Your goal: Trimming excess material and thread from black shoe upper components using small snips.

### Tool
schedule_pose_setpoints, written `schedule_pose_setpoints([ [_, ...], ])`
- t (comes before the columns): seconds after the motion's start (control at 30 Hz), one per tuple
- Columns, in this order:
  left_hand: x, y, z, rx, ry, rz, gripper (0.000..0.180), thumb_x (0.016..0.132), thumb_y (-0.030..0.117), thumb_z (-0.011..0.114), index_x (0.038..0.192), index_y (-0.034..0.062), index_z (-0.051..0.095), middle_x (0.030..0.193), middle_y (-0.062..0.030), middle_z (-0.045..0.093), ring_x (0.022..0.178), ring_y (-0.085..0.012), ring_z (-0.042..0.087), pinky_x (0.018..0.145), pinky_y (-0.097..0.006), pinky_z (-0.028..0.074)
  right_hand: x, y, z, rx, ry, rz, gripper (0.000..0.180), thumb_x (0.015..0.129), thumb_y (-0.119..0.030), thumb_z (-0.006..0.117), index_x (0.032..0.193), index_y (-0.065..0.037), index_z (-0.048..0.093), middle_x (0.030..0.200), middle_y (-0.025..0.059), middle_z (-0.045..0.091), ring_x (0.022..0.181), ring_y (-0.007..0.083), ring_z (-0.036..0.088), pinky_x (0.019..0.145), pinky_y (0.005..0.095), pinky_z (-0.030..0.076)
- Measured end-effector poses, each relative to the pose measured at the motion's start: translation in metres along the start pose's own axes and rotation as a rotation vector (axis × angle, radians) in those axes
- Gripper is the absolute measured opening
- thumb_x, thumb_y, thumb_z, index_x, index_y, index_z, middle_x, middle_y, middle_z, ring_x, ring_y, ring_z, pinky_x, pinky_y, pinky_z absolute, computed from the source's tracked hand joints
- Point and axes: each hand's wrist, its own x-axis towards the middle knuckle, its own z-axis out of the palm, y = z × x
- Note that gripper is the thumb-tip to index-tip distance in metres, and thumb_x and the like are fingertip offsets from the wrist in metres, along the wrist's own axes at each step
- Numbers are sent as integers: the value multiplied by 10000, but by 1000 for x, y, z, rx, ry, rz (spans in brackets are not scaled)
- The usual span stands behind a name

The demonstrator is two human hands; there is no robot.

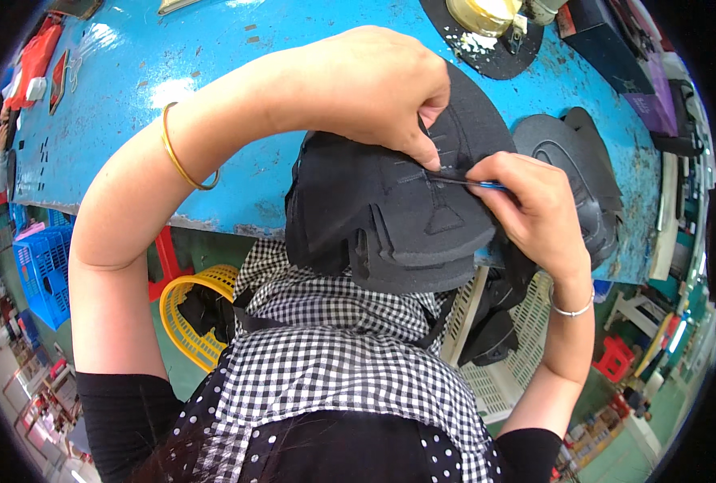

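Checked apron (334,370); black fabric (410,209) beneath left hand (382,92) (pinching it) and right hand (535,197), gripping a tool (491,185).

a blue bench (249,181) is stretching across the upper view, its scuffed paint wearing to grey along the front edge and its top reflecting bright patches of light (173,91). below, a green floor (608,390) is spreading out to both sides. a red stool (616,358) is standing at the right, and workroom clutter (32,402) is curving, small and indistinct, along the rim.
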Motion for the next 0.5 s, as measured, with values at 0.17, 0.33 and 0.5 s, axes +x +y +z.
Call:
schedule_pose_setpoints([
  [0.17,0,-4,-12,-286,-229,-175,222,818,213,745,904,15,692,756,-159,657,777,-324,657,728,-418,503,8,7,-10,52,-174,-83,137,818,-92,723,902,-64,620,777,75,654,736,290,655,638,391,503],
  [0.33,0,-8,-4,-209,-152,-100,195,831,182,705,925,12,691,762,-164,661,783,-333,656,729,-425,506,14,9,-16,50,-203,-56,141,821,-93,721,905,-79,608,763,75,647,721,287,652,625,395,500],
  [0.5,3,-7,-4,-153,-149,-67,184,831,161,672,924,2,683,771,-176,659,768,-342,651,727,-441,505,23,5,-4,-97,-56,-76,155,835,-113,711,942,-96,600,769,79,640,716,288,652,615,394,498],
])
